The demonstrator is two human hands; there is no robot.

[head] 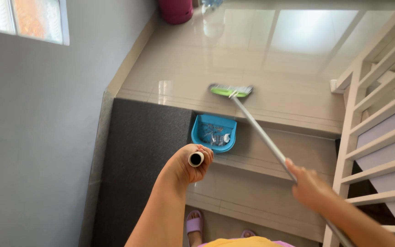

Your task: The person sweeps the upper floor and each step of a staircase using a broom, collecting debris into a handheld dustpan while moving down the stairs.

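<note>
Fingers of the left hand [192, 165] wrap the dustpan [214, 132] handle's near end; its long axis runs far, down the stairs. Right hand [308, 185] grips the broom [230, 90] pole, brush farther left.

At twelve o'clock I see the glossy beige tiled floor [270, 59] open. At nine the grey wall [37, 137] closes my side; at three the white wooden stair railing [380, 114] blocks passage.

arms: both bare, no sleeves in view, no watch or bands at the wrists | hands: left hand [189, 165] and right hand [308, 186] ungloved, no rings to be seen | torso: yellow-orange top with pink-lilac edge [245, 242] at bottom | foot: lilac plastic slide sandal [194, 224], open toe
</note>
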